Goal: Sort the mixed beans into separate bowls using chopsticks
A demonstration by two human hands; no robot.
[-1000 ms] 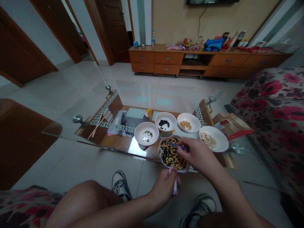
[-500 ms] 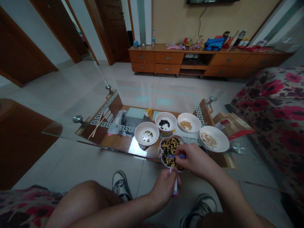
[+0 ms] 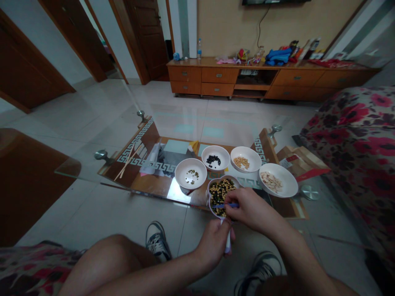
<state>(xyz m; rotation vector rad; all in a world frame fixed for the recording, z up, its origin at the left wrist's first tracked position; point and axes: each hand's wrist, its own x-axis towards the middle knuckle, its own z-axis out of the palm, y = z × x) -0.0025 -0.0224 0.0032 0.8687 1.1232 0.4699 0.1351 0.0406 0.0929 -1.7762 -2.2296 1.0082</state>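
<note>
My left hand point(image 3: 214, 238) is closed around the white and purple handle point(image 3: 228, 242) of a flower-shaped bowl point(image 3: 237, 182), holding it at the glass table's front edge. Mixed black, green and yellow beans point(image 3: 220, 192) fill this bowl. My right hand point(image 3: 247, 209) pinches slim purple tweezers point(image 3: 233, 204) over the bowl, their tips down among the beans at its left side. Behind stand white bowls with a few green beans point(image 3: 191, 176), black beans point(image 3: 213, 160) and yellow beans point(image 3: 241, 163). Another white bowl to the right holds pale flat pieces point(image 3: 271, 181).
Chopsticks point(image 3: 127, 163) lie at the left of the glass table point(image 3: 154, 185). A brown paper bag point(image 3: 304, 161) is at the right. Beyond runs a low wooden cabinet point(image 3: 217, 76) with odds and ends on top. My shoes are on the tiled floor below.
My right hand has shifted slightly left with the tweezers, whose tips now reach nearer the bowl's left rim. My left hand and the bowl stay put.
</note>
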